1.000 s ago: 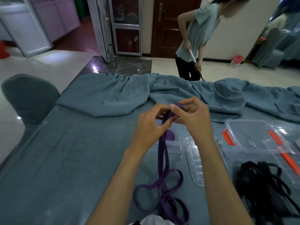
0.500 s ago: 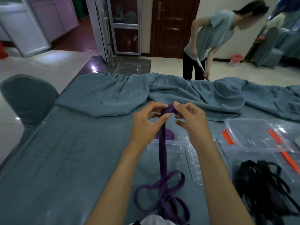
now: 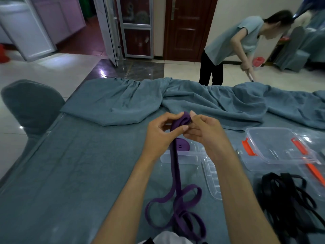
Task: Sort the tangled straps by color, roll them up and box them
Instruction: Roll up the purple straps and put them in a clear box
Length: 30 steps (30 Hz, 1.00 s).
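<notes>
A: What do the hands have?
B: Both are on the purple strap [image 3: 176,166], raised over the table [image 3: 73,166]. The left hand [image 3: 161,136] has its fingers curled round the strap's top end, thumb pressed across the band. The right hand [image 3: 204,133] pinches the same end from the other side, fingertips on the small coil started there.

A: How does the strap look?
B: A flat, matte, dark purple band. The top is folded over into a loose curl between the fingers. From there it hangs straight down, taut, then spreads into several slack loops lying on the cloth near the person's body.

A: Where is the box?
B: A clear box [image 3: 184,155] sits just behind the hanging band, under the hands. A finished purple roll [image 3: 182,144] lies inside it, wound tight and flat. Its lid [image 3: 212,178] lies beside it, to the right.

A: Other straps?
B: A tangle of black straps [image 3: 288,199] at the right, well apart from the purple one. Beyond it stands a second box [image 3: 279,145] with orange clips
</notes>
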Each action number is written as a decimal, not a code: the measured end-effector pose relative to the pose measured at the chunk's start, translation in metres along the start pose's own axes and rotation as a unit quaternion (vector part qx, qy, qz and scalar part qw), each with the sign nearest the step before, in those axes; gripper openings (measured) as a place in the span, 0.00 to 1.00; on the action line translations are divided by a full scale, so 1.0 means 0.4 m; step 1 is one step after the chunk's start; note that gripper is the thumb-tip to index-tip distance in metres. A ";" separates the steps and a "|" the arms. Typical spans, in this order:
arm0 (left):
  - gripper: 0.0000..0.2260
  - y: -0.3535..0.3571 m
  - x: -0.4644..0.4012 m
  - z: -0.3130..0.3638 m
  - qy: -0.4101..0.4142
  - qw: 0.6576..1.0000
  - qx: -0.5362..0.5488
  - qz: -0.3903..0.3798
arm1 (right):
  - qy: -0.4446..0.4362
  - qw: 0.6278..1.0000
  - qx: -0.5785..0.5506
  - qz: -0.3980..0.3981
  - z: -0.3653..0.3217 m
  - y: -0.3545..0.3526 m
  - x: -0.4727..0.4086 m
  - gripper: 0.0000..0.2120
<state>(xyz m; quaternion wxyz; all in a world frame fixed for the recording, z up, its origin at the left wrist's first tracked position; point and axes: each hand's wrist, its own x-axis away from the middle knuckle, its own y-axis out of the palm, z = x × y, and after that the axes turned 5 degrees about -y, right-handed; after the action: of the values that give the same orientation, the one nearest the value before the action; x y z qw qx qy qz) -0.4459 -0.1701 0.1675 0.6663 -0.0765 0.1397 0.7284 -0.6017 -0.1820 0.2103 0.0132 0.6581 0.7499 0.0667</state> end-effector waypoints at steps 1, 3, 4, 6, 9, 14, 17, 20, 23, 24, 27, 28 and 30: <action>0.14 -0.003 0.001 -0.001 -0.005 1.000 0.013 -0.004 | -0.002 1.000 0.023 -0.004 0.002 -0.003 -0.003 0.18; 0.14 -0.009 0.001 0.000 -0.006 1.000 0.024 0.007 | -0.026 0.994 0.102 -0.015 0.007 -0.010 -0.011 0.16; 0.13 -0.011 0.001 0.001 -0.008 1.000 0.026 0.012 | -0.045 0.989 0.142 -0.014 0.007 -0.013 -0.015 0.15; 0.13 -0.016 0.002 0.004 -0.014 0.999 0.031 0.007 | -0.090 0.984 0.153 -0.006 0.006 -0.019 -0.022 0.10; 0.12 -0.016 0.003 0.008 0.000 0.999 0.026 -0.024 | -0.165 0.981 0.087 -0.051 0.009 -0.030 -0.023 0.13; 0.13 -0.015 -0.012 0.004 -0.015 0.998 0.021 -0.051 | -0.206 0.977 0.040 -0.041 0.025 -0.030 -0.020 0.09; 0.14 -0.027 -0.019 0.005 -0.029 0.997 0.025 -0.068 | -0.194 0.980 -0.012 -0.043 0.039 -0.025 -0.011 0.08; 0.13 -0.027 -0.017 0.011 -0.031 0.997 0.051 -0.043 | -0.167 0.984 -0.030 -0.052 0.045 -0.026 -0.011 0.10; 0.09 -0.010 -0.012 0.011 -0.024 0.995 0.082 0.047 | -0.171 0.984 0.029 -0.042 0.040 -0.033 -0.017 0.12; 0.08 -0.003 -0.010 0.010 -0.022 0.992 0.094 0.075 | -0.176 0.983 0.041 -0.038 0.039 -0.032 -0.018 0.11; 0.05 0.017 -0.006 0.007 -0.025 0.984 0.137 0.113 | -0.195 0.980 0.038 -0.021 0.048 -0.022 -0.014 0.11; 0.06 0.020 -0.006 0.005 -0.025 0.984 0.143 0.103 | -0.205 0.978 0.030 -0.010 0.055 -0.019 -0.012 0.12; 0.10 0.016 -0.005 0.002 -0.023 0.991 0.122 0.050 | -0.216 0.976 -0.002 0.006 0.065 -0.018 -0.008 0.14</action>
<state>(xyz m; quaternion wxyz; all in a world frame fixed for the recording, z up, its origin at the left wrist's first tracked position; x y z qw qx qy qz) -0.4519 -0.1724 0.1693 0.6365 0.0293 0.2160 0.7398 -0.6055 -0.1837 0.1833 0.1760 0.6612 0.7253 -0.0755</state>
